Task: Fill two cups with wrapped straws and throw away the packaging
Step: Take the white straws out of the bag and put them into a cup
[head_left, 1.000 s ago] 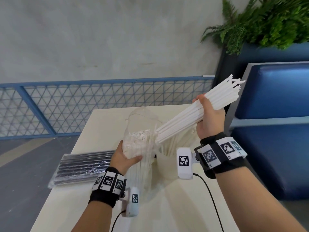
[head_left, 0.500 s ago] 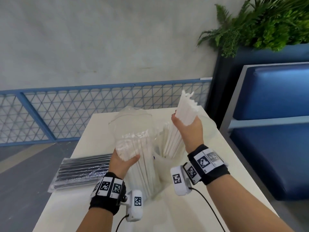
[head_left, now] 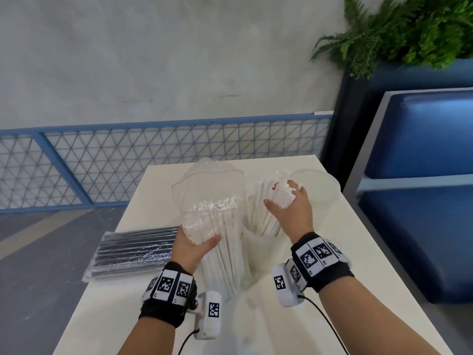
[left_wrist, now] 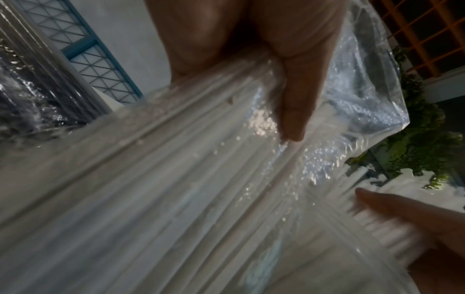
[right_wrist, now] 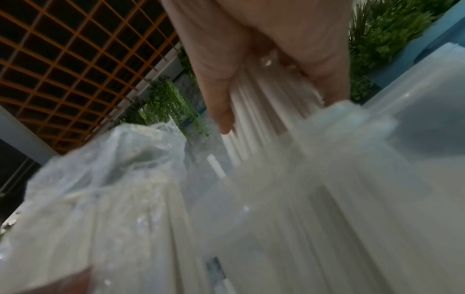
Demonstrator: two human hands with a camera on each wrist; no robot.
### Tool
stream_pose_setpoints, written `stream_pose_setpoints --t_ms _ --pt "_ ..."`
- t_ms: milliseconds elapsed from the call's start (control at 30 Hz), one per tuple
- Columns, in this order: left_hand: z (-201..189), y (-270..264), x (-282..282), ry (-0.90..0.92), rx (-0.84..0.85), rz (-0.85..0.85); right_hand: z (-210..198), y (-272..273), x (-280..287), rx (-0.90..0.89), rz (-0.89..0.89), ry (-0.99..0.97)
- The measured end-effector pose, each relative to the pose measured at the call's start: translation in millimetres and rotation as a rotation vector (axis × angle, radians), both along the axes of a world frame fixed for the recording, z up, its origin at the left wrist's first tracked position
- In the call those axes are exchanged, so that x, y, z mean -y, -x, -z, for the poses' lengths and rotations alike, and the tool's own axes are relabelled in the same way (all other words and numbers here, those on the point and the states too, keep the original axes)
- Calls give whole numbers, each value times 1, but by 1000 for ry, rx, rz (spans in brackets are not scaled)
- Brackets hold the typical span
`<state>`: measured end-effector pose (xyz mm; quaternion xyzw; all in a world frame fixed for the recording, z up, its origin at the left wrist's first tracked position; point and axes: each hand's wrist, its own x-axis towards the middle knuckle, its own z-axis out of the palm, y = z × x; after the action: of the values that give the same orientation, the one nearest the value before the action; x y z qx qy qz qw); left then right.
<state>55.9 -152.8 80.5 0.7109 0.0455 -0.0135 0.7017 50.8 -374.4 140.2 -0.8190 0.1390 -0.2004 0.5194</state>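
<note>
Left hand (head_left: 194, 245) is wrapped around the clear bag (head_left: 208, 190) of white straws (head_left: 225, 242), fingers curled behind, thumb across the front. It holds the bag upright with the open mouth up, probably so the rest stay put and are easy to pull out.

Right hand (head_left: 289, 213) is clamped around a bunch of straws (head_left: 273, 201), thumb on one side, fingers on the other, lower ends down in the cup (head_left: 258, 249) directly below the hand. The wrist view shows the bunch (right_wrist: 264, 111) running out from between thumb and fingers; it's blurred, so I can't tell whether the ends have reached the cup's bottom. Gripping near the top likely keeps the bunch together and vertical so it drops in as one.

The cup sits just right of the bag, nearly touching, which keeps the transfer short. A second clear rim (head_left: 325, 185) shows just beyond the right hand; looks like the other cup, can't tell whether it holds anything.

A sealed pack of dark straws (head_left: 135, 248) lies flat on the tabletop (head_left: 332, 252), left of the left hand, untouched.

My read: first cup is mid-fill, second cup and binning the bag not yet done.
</note>
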Motion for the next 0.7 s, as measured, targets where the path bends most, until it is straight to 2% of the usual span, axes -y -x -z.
stream_pose_setpoints --t_ms 133,267,367,500,567,633,700 --pt "-3 1 -5 5 30 3 5 -8 -6 12 32 -149" --pt "-7 2 -11 -11 86 12 6 -17 -12 22 20 -197" --pt "-9 4 -13 -18 103 19 1 -23 -17 39 -16 -179" --pt "-11 6 -12 -20 117 7 -1 -33 -23 62 -146 -42" --pt "-11 8 -12 -15 122 5 -2 -35 -24 39 -152 -36" --pt "-12 9 -11 -19 124 1 -4 -37 -25 97 -134 -73" --pt "-13 9 -10 -30 132 10 -10 -37 -27 143 -164 -27"
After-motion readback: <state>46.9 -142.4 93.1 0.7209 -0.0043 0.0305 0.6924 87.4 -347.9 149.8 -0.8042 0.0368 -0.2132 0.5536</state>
